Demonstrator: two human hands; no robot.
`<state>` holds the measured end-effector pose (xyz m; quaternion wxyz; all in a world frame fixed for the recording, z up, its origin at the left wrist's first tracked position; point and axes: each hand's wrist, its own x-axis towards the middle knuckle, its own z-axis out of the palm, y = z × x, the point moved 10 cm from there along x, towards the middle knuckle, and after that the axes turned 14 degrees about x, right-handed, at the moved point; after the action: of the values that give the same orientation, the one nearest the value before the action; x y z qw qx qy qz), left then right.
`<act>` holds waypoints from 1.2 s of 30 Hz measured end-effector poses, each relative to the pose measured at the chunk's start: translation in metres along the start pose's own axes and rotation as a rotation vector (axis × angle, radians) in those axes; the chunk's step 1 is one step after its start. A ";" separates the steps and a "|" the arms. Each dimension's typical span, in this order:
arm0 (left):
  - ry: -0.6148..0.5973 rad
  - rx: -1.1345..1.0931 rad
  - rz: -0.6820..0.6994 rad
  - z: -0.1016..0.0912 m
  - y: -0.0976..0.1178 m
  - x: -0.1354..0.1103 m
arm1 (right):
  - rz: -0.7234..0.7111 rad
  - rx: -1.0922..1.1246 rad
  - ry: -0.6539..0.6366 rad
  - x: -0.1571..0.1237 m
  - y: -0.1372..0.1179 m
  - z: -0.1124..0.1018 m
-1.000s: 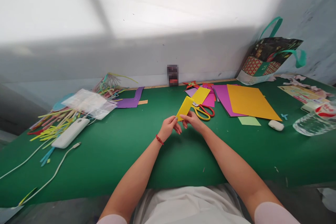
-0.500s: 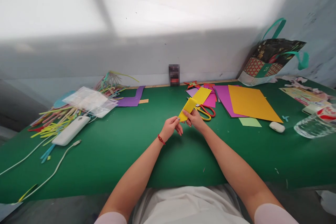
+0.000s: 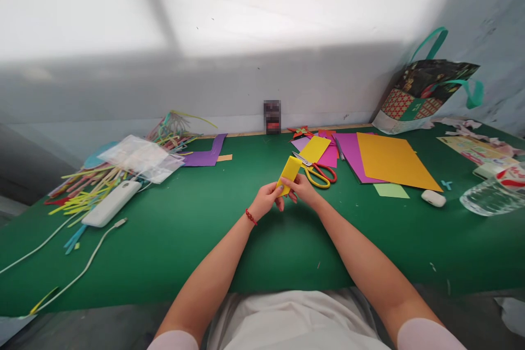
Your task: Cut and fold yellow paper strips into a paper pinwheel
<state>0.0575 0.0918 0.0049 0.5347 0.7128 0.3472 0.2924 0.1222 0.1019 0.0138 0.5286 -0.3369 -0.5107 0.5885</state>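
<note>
A folded yellow paper strip (image 3: pixel 289 170) stands tilted up over the green table (image 3: pixel 172 240), pinched at its lower end by both hands. My left hand (image 3: pixel 266 200), with a red bracelet at the wrist, grips it from the left. My right hand (image 3: pixel 304 191) closes its fingers on it from the right. Just beyond the strip lie scissors (image 3: pixel 316 173) with orange and yellow handles, partly on a yellow square (image 3: pixel 314 149) and pink paper.
Orange sheet (image 3: pixel 391 159) over purple paper lies right of the scissors, with a patterned bag (image 3: pixel 422 93) behind. A white earbud case (image 3: pixel 433 197) and a plastic bottle (image 3: pixel 490 195) are at right. Coloured paper strips (image 3: pixel 88 188), a plastic bag, a power bank (image 3: pixel 110 203) and cables sit left.
The yellow strip has been turned more upright and drawn slightly left and nearer; the hands have come closer together on its lower end.
</note>
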 end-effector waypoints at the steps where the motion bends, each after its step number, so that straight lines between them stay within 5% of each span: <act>1: 0.005 0.002 0.007 0.000 0.002 -0.001 | 0.005 0.009 0.001 0.000 -0.001 0.000; 36: -0.088 -0.007 -0.003 0.013 -0.004 -0.001 | 0.005 0.125 0.207 0.001 -0.002 -0.029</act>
<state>0.0662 0.0842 -0.0021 0.5525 0.7226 0.3234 0.2609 0.1495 0.1099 0.0091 0.5968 -0.3636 -0.4148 0.5827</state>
